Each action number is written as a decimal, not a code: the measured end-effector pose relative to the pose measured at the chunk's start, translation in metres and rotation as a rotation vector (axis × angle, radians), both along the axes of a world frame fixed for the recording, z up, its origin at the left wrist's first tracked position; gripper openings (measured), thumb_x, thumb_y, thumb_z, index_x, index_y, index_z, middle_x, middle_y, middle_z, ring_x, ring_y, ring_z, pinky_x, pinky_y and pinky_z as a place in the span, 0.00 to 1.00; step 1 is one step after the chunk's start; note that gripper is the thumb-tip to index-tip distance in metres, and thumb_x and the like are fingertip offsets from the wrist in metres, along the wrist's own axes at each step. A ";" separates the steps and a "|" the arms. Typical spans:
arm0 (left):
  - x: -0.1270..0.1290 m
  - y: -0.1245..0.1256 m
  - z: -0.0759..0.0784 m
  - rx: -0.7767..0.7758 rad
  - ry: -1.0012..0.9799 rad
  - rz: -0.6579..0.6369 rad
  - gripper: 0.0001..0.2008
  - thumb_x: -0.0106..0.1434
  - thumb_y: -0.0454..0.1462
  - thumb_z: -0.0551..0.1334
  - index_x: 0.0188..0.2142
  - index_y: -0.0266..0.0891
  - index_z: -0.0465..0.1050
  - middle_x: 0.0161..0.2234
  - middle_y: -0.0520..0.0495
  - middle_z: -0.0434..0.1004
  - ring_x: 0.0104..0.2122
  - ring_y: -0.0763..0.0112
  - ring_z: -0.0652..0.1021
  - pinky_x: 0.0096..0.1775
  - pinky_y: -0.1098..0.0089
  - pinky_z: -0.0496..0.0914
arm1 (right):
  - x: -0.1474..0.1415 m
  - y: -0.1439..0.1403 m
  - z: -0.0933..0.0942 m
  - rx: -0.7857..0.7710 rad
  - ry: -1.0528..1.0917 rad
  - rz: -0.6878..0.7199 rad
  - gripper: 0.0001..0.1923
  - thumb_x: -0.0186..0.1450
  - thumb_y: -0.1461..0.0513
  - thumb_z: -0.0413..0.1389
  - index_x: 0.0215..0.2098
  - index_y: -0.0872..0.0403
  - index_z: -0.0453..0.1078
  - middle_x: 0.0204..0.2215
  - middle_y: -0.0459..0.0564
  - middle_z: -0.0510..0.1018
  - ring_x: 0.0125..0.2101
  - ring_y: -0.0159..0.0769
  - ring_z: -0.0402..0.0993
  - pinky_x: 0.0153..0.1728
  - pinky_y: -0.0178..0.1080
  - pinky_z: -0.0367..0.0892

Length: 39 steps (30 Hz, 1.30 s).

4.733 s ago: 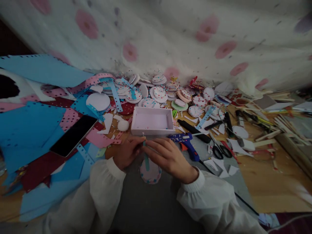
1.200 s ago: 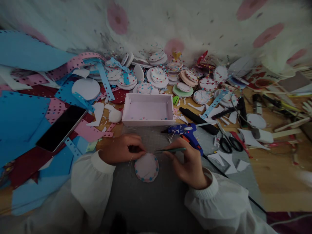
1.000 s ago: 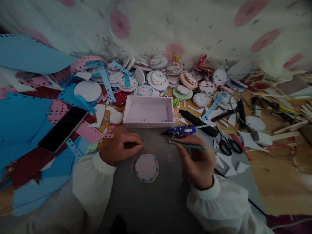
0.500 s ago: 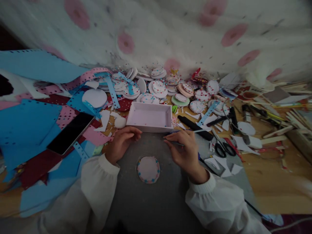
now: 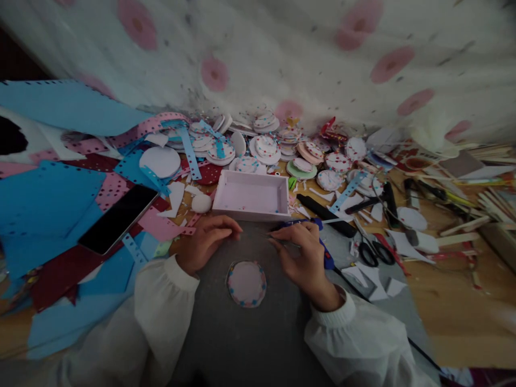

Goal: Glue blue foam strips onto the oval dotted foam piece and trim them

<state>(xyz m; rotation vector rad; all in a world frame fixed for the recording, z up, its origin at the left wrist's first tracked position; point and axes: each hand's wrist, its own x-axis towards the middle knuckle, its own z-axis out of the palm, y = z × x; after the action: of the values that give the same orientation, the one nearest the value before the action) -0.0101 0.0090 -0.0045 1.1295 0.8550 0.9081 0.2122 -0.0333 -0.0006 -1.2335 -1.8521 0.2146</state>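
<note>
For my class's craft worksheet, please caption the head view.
Left hand open, right hand pinching a slim tool, near a colorful-edged disc on a gray mat.

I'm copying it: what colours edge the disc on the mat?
Blue and pink spots ring the disc; head view.

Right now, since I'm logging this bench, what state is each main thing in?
Left hand: loosely curled
Right hand: pinching a thin tool
Disc: lying flat, rim dotted with colour
Box: open on top
Phone: face up, screen dark
Scissors: lying down
Glue gun: partly hidden, power unclear
</note>
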 end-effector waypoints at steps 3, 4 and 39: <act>0.000 0.000 0.000 0.001 0.039 0.018 0.06 0.56 0.34 0.60 0.32 0.35 0.76 0.27 0.47 0.73 0.28 0.71 0.72 0.30 0.72 0.65 | 0.001 0.000 -0.001 -0.020 -0.028 0.006 0.04 0.61 0.66 0.58 0.33 0.50 0.70 0.27 0.44 0.80 0.28 0.35 0.74 0.39 0.45 0.59; 0.000 0.000 0.000 0.014 0.061 0.032 0.06 0.56 0.35 0.61 0.32 0.36 0.76 0.28 0.47 0.73 0.28 0.72 0.71 0.29 0.72 0.64 | 0.001 0.000 -0.002 -0.026 -0.036 0.010 0.04 0.61 0.66 0.58 0.33 0.50 0.70 0.27 0.44 0.79 0.29 0.35 0.74 0.39 0.45 0.59; 0.004 0.000 0.004 -0.161 -0.259 0.102 0.15 0.60 0.43 0.58 0.31 0.31 0.77 0.28 0.43 0.73 0.28 0.70 0.71 0.30 0.71 0.64 | -0.001 -0.002 -0.001 -0.038 -0.038 -0.120 0.04 0.60 0.66 0.60 0.31 0.51 0.70 0.28 0.43 0.80 0.29 0.35 0.75 0.41 0.44 0.56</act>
<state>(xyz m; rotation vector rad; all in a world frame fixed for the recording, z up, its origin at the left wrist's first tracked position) -0.0063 0.0092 -0.0001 0.8142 0.7625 1.0261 0.2113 -0.0356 -0.0018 -1.3789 -1.8063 0.1620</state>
